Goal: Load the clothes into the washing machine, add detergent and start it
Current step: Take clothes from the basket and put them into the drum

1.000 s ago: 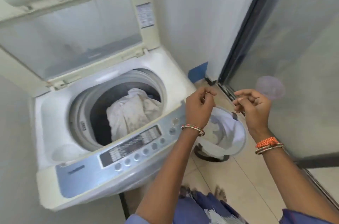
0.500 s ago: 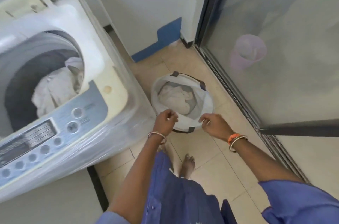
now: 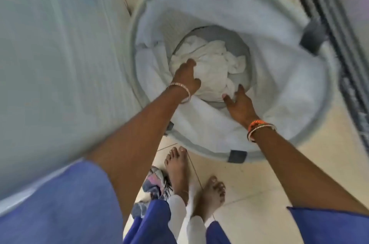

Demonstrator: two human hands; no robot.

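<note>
Pale floor tiles (image 3: 249, 193) are showing along the bottom and right of the frame, with two bare feet (image 3: 177, 171) standing near the lower centre and blue clothing (image 3: 60, 203) filling the lower left and lower right corners. Rising along the whole left side, the washing machine (image 3: 60, 54) is showing only its blurred pale side wall. Just to its right, in the upper centre, a round laundry basket (image 3: 329, 76) is sitting on the floor, its grey rim carrying dark handle tabs and its white liner sagging inward. At the bottom of the basket a bundle of white clothes (image 3: 213, 64) is lying crumpled. Both arms are reaching down into the basket. The left hand (image 3: 186, 76), with a thin bangle at the wrist, is resting on the left edge of the clothes with its fingers curling into the cloth. The right hand (image 3: 239, 102), wearing an orange band and bangles, is lying at the lower right edge of the bundle with its fingers spread and fairly straight, fingertips touching the cloth. A dark sliding-door track (image 3: 339, 24) is running down the right edge of the frame.
</note>
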